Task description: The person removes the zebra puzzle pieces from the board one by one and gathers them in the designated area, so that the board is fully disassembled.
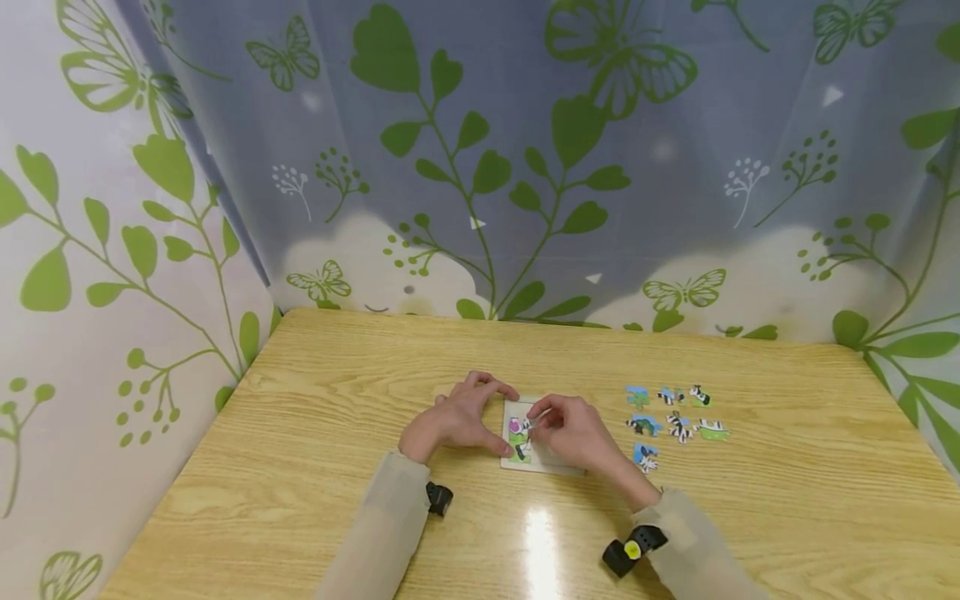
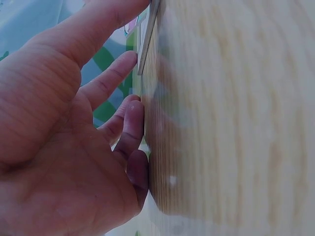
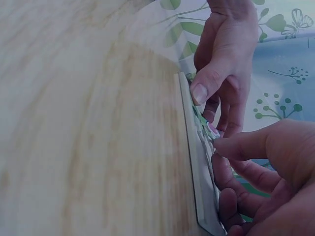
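Observation:
A small white puzzle board (image 1: 557, 463) lies flat on the wooden table (image 1: 315, 400), with a few zebra-picture pieces set in its left part. My left hand (image 1: 480, 417) rests at the board's left edge, its thumb (image 3: 203, 88) against that edge and its fingers (image 2: 129, 118) on the wood. My right hand (image 1: 542, 421) hovers over the board's middle and pinches a puzzle piece (image 3: 212, 130) between thumb and forefinger, low over the placed pieces. In the left wrist view only a thin sliver of the board (image 2: 149, 39) shows.
Several loose puzzle pieces (image 1: 678, 427) lie spread on the table to the right of the board. A leaf-and-butterfly curtain (image 1: 480, 167) closes off the table's back and left sides. Bare wood lies in front of the hands.

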`<state>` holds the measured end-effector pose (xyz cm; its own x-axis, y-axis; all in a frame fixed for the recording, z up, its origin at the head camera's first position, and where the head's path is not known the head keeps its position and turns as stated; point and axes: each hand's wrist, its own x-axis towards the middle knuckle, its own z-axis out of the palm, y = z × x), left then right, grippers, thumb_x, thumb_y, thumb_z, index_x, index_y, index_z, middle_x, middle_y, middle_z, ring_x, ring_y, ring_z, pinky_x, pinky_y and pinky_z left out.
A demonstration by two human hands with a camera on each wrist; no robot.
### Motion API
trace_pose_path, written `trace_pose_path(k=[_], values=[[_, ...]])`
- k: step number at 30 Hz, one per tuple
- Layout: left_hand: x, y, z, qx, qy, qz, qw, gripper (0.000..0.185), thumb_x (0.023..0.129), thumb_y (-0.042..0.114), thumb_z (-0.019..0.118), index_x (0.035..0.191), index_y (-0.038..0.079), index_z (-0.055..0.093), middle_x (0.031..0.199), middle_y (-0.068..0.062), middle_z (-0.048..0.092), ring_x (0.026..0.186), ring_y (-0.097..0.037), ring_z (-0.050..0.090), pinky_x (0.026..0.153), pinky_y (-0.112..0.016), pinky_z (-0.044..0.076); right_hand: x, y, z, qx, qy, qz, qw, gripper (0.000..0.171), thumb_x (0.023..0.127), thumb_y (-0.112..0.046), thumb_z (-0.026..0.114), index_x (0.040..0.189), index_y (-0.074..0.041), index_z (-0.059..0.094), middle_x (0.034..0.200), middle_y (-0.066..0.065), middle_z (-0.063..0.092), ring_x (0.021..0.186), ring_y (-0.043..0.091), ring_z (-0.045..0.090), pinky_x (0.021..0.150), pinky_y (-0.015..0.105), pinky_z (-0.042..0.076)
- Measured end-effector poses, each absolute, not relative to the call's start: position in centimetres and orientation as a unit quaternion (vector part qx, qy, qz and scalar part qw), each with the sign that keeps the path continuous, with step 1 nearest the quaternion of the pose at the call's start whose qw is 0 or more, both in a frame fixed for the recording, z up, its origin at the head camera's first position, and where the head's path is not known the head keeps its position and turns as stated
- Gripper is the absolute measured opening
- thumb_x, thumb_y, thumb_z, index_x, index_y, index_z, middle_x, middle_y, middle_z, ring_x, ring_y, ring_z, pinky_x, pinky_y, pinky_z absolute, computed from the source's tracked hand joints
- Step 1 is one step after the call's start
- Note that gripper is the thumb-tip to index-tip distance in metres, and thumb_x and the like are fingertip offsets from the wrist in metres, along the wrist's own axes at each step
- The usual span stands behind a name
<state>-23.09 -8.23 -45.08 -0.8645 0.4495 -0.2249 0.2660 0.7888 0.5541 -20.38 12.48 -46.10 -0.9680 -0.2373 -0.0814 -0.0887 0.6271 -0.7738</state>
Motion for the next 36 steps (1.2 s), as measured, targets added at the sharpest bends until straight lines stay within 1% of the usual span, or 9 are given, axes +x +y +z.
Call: trace_pose_path(k=[9,14,20,24,30,33,36], values=[[-23.1,-8.2,-45.3,0.196,0.928,0.265,0.175,0.074,0.064,0.050,0.082,0.129,0.038,0.048,0.146,-0.001,0.029,0.132,-0.029,0.035,0.099,-0.063,0.027,-20.6,13.5,-46.2,-0.078,0.878,-0.460,0.109,0.010,0.083,-0.014,0.070,0.093,-0.016,0.068,0.079,0.000,0.064,0.067,0.014,0.054,0.061,0.026,0.042],[-23.1,-8.2,-45.2,0.199,0.927,0.266,0.175,0.074,0.065,0.050,0.082,0.129,0.038,0.048,0.146,-0.001,0.029,0.131,-0.030,0.035,0.100,-0.063,0.027,-20.2,14.4,-45.8,-0.082,0.865,-0.482,0.108,0.011,0.085,-0.016,0.069,0.096,-0.015,0.068,0.084,0.002,0.066,0.073,0.016,0.057,0.064,0.028,0.044],[-23.0,-8.3,-45.2,0.204,0.927,0.262,0.173,0.073,0.065,0.051,0.081,0.129,0.038,0.048,0.146,-0.002,0.029,0.130,-0.030,0.035,0.099,-0.064,0.027,-19.6,15.9,-45.2,-0.086,0.855,-0.501,0.104,0.015,0.086,-0.020,0.069,0.099,-0.014,0.067,0.088,0.005,0.067,0.076,0.019,0.058,0.062,0.029,0.046],[-23.1,-8.5,-45.2,0.212,0.924,0.266,0.171,0.073,0.066,0.051,0.081,0.130,0.037,0.048,0.146,-0.001,0.030,0.129,-0.030,0.037,0.099,-0.063,0.028,-19.3,17.2,-44.8,-0.094,0.858,-0.495,0.098,0.016,0.086,-0.020,0.068,0.100,-0.013,0.066,0.089,0.006,0.067,0.078,0.020,0.058,0.062,0.028,0.047],[-23.1,-8.8,-45.3,0.228,0.918,0.270,0.178,0.078,0.065,0.045,0.083,0.133,0.036,0.047,0.144,0.001,0.029,0.128,-0.026,0.035,0.099,-0.062,0.028,-18.9,19.2,-44.3,-0.097,0.870,-0.476,0.084,0.016,0.086,-0.024,0.069,0.100,-0.016,0.066,0.089,0.004,0.066,0.079,0.019,0.059,0.062,0.027,0.047],[-23.1,-8.9,-45.3,0.233,0.916,0.272,0.182,0.079,0.064,0.042,0.085,0.134,0.036,0.046,0.144,0.002,0.029,0.129,-0.024,0.034,0.099,-0.061,0.027,-18.6,20.3,-44.1,-0.100,0.874,-0.469,0.077,0.016,0.086,-0.027,0.069,0.099,-0.019,0.066,0.089,0.003,0.066,0.080,0.021,0.060,0.061,0.027,0.047],[-23.2,-9.0,-45.3,0.234,0.914,0.275,0.184,0.080,0.064,0.040,0.085,0.134,0.036,0.046,0.144,0.002,0.028,0.130,-0.025,0.033,0.099,-0.062,0.026,-18.3,21.4,-43.9,-0.102,0.874,-0.469,0.076,0.017,0.087,-0.028,0.068,0.100,-0.018,0.066,0.090,0.005,0.066,0.081,0.024,0.061,0.062,0.028,0.047]])
